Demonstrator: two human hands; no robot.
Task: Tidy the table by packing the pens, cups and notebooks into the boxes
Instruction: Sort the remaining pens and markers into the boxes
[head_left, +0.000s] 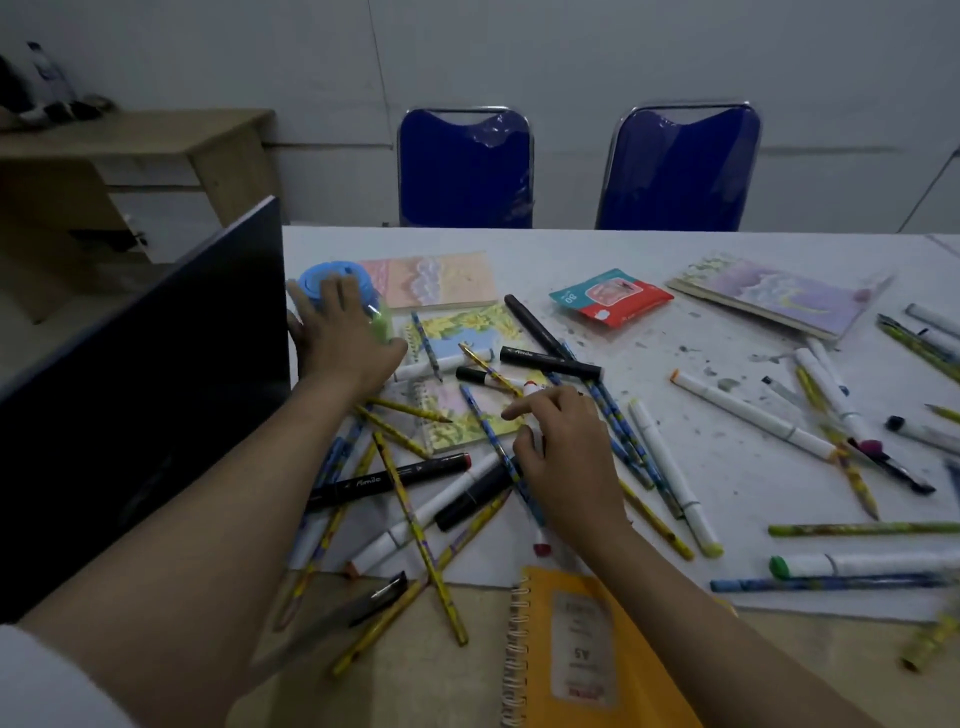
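Orange notebook (587, 654) nearest; right hand (566, 457) pinches white marker (535, 431).

I read "Amilo" in white script on the black marker (387, 480) near my left forearm and again on another black marker (550, 361). The orange spiral notebook (597, 660) shows "A5". The wipes packet (610, 297) bears "80". Nothing else is legible.

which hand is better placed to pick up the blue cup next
Left. The left hand already lies against the blue cup at the table's far left, while the right hand is busy among the pens in the middle, farther from it.
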